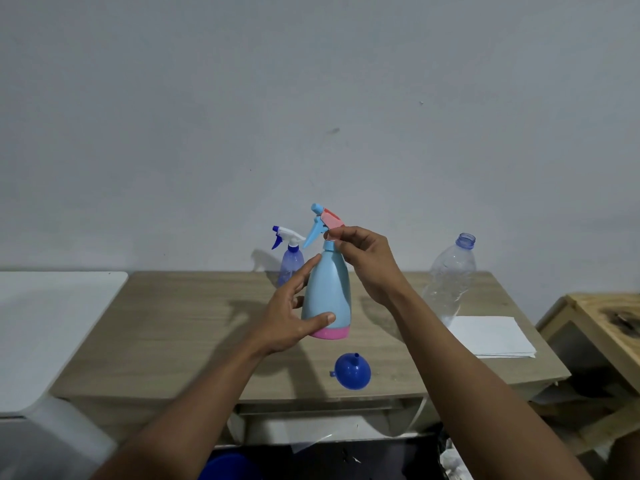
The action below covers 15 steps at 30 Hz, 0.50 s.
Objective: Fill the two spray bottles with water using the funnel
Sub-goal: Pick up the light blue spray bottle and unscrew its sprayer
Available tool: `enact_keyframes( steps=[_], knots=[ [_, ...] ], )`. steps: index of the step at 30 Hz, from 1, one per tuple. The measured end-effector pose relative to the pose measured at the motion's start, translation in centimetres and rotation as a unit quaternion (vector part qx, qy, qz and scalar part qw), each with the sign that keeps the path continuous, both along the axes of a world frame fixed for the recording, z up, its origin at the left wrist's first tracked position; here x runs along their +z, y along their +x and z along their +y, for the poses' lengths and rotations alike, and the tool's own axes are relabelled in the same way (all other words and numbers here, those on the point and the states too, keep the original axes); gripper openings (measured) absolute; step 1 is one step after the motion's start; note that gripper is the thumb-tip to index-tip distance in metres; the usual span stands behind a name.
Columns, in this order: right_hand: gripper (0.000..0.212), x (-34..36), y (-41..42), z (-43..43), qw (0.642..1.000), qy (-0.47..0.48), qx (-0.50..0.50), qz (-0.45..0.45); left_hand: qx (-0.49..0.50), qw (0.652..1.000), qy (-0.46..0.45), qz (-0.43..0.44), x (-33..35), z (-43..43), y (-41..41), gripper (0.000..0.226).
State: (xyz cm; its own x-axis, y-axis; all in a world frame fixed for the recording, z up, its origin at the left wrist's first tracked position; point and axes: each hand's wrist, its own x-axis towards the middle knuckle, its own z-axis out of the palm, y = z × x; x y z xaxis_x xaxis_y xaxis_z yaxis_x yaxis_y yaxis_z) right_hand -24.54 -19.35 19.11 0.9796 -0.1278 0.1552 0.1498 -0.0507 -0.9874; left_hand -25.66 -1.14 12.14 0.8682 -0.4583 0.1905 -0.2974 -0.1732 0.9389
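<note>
A light blue spray bottle (327, 296) with a pink base and a pink-and-blue trigger head is held upright above the wooden table (173, 334). My left hand (289, 317) grips its body from the left, thumb across the lower front. My right hand (365, 261) pinches the neck just under the trigger head. Behind it, a smaller translucent blue spray bottle (290, 263) with a white and blue head stands at the table's back. A blue funnel (352, 371) lies upside down on the table near the front edge, spout up.
A clear, uncapped plastic water bottle (450, 275) stands at the back right, next to a stack of white paper (491, 336). A white surface (41, 327) adjoins the table on the left, and a wooden frame (602, 327) stands at the right. A blue container (228, 467) sits below the table.
</note>
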Motion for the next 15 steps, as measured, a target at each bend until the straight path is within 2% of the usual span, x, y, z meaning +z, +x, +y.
enact_keyframes(
  steps=[4, 15],
  knots=[
    [0.013, -0.2, 0.0, -0.2, 1.000, -0.007, 0.007, -0.006, -0.002, 1.000, 0.005, 0.001, -0.2, -0.2, 0.1, 0.096],
    [0.016, -0.8, 1.0, -0.9, 1.000, -0.015, -0.015, -0.022, -0.001, 1.000, 0.020, -0.021, -0.9, -0.6, 0.5, 0.096]
  ],
)
